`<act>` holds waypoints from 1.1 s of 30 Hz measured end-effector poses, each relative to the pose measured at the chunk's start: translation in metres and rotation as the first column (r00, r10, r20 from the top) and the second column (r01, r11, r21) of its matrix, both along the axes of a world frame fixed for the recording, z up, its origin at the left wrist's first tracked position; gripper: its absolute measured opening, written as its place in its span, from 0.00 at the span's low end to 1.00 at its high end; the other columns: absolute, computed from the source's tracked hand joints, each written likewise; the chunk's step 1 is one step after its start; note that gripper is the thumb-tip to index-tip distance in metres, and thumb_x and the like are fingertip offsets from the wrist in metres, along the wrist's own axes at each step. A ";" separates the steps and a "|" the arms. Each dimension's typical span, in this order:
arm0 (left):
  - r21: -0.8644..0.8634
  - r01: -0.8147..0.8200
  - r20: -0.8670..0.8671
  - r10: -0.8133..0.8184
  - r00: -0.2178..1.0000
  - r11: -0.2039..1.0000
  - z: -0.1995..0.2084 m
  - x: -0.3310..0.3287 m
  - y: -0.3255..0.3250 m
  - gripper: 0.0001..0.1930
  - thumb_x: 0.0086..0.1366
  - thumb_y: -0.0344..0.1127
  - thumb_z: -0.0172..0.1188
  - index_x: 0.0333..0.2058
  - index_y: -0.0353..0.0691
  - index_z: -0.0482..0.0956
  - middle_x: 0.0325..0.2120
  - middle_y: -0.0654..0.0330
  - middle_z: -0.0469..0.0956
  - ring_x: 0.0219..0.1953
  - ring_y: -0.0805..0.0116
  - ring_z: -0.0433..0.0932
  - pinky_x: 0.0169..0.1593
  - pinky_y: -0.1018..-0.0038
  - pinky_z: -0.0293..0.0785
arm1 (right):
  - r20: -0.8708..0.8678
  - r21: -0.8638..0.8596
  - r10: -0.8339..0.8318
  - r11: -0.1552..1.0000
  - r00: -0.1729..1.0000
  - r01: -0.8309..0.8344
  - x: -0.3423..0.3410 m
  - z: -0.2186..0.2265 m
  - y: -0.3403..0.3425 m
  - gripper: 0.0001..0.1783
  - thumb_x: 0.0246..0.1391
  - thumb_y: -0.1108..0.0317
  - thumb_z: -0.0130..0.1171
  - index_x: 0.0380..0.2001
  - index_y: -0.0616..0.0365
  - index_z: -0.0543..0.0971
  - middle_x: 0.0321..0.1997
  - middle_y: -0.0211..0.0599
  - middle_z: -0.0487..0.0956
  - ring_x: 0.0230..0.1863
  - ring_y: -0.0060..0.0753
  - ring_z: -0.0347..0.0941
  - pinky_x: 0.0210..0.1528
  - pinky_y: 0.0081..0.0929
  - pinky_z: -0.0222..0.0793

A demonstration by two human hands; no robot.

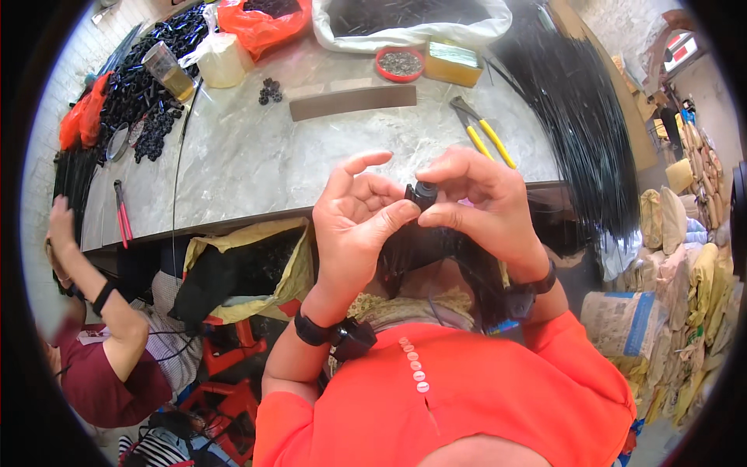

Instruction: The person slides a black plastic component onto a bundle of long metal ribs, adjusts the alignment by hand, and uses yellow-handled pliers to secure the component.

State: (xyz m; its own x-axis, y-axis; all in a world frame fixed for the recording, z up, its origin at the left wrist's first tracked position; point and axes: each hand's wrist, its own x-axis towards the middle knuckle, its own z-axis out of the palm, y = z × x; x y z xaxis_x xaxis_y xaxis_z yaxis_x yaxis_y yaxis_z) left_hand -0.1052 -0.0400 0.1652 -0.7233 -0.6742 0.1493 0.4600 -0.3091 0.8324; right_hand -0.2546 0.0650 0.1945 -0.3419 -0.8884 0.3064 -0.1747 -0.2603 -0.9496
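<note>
Orange shirt [498, 373] lies nearest; at the near edge of the counter [241, 148], left hand [354, 206] and right hand [484, 194] pinch 1 small black part [426, 194]. Fingertip handling seems the current step; the next move likely calls for steady alignment.

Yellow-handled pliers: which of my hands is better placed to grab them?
Probably your right hand: the pliers lie just beyond it, farther from your left hand. Both hands are at the small black part, though.

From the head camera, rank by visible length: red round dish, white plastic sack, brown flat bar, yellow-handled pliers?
White plastic sack, cut off above
Brown flat bar
Yellow-handled pliers
Red round dish
</note>
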 end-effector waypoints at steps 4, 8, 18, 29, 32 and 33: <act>0.111 0.059 -0.001 -0.059 0.998 0.992 -0.008 -0.004 -0.004 0.22 0.57 0.15 0.65 0.50 0.30 0.72 0.34 0.58 0.79 0.39 0.70 0.81 0.45 0.75 0.80 | 0.031 0.085 0.055 0.995 0.998 -0.058 -0.006 0.008 0.005 0.13 0.54 0.79 0.66 0.44 0.65 0.80 0.35 0.27 0.77 0.35 0.12 0.75 0.35 0.12 0.70; 0.180 0.115 -0.072 -0.104 0.992 0.977 -0.009 -0.009 -0.002 0.17 0.56 0.15 0.66 0.44 0.30 0.76 0.35 0.56 0.80 0.38 0.69 0.81 0.46 0.72 0.81 | 0.061 0.042 0.087 0.995 0.994 -0.089 -0.010 0.005 0.007 0.14 0.56 0.80 0.64 0.46 0.65 0.80 0.39 0.29 0.77 0.38 0.14 0.75 0.36 0.13 0.70; 0.250 0.185 -0.216 -0.132 0.967 0.950 -0.023 -0.014 0.005 0.14 0.56 0.15 0.67 0.41 0.32 0.78 0.37 0.56 0.81 0.40 0.68 0.81 0.47 0.72 0.79 | 0.110 0.024 0.092 0.995 0.990 -0.095 -0.005 -0.003 0.012 0.14 0.59 0.80 0.60 0.49 0.65 0.79 0.42 0.33 0.77 0.39 0.18 0.75 0.39 0.15 0.73; 0.409 0.321 -0.217 -0.251 0.943 0.854 -0.024 -0.020 0.002 0.14 0.63 0.22 0.65 0.46 0.33 0.74 0.40 0.56 0.81 0.42 0.70 0.80 0.49 0.74 0.77 | 0.184 0.050 0.017 0.998 0.983 -0.027 -0.007 -0.007 0.015 0.14 0.62 0.75 0.60 0.50 0.64 0.78 0.42 0.31 0.79 0.38 0.17 0.75 0.40 0.16 0.73; 0.341 0.279 -0.141 -0.245 0.959 0.898 -0.024 -0.016 0.000 0.12 0.64 0.24 0.64 0.45 0.32 0.75 0.40 0.56 0.82 0.41 0.71 0.81 0.49 0.75 0.78 | 0.210 0.058 0.011 0.998 0.978 -0.024 -0.006 -0.009 0.015 0.14 0.62 0.76 0.60 0.50 0.64 0.77 0.42 0.31 0.79 0.39 0.18 0.76 0.40 0.16 0.74; 0.303 0.246 -0.113 -0.222 0.969 0.921 -0.019 -0.014 0.001 0.12 0.65 0.24 0.64 0.45 0.32 0.75 0.39 0.56 0.82 0.41 0.70 0.81 0.49 0.75 0.78 | 0.208 0.054 0.004 0.998 0.978 -0.015 -0.005 -0.009 0.014 0.14 0.62 0.76 0.60 0.50 0.65 0.77 0.42 0.32 0.79 0.39 0.19 0.76 0.40 0.17 0.74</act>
State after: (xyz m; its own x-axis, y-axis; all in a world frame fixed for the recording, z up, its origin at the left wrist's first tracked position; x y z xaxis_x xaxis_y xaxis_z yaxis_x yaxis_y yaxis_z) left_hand -0.1192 -0.0388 0.1459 -0.8609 -0.5084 0.0194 0.4005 -0.6538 0.6420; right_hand -0.2596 0.0789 0.1855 -0.3844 -0.9054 0.1802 0.0305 -0.2075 -0.9778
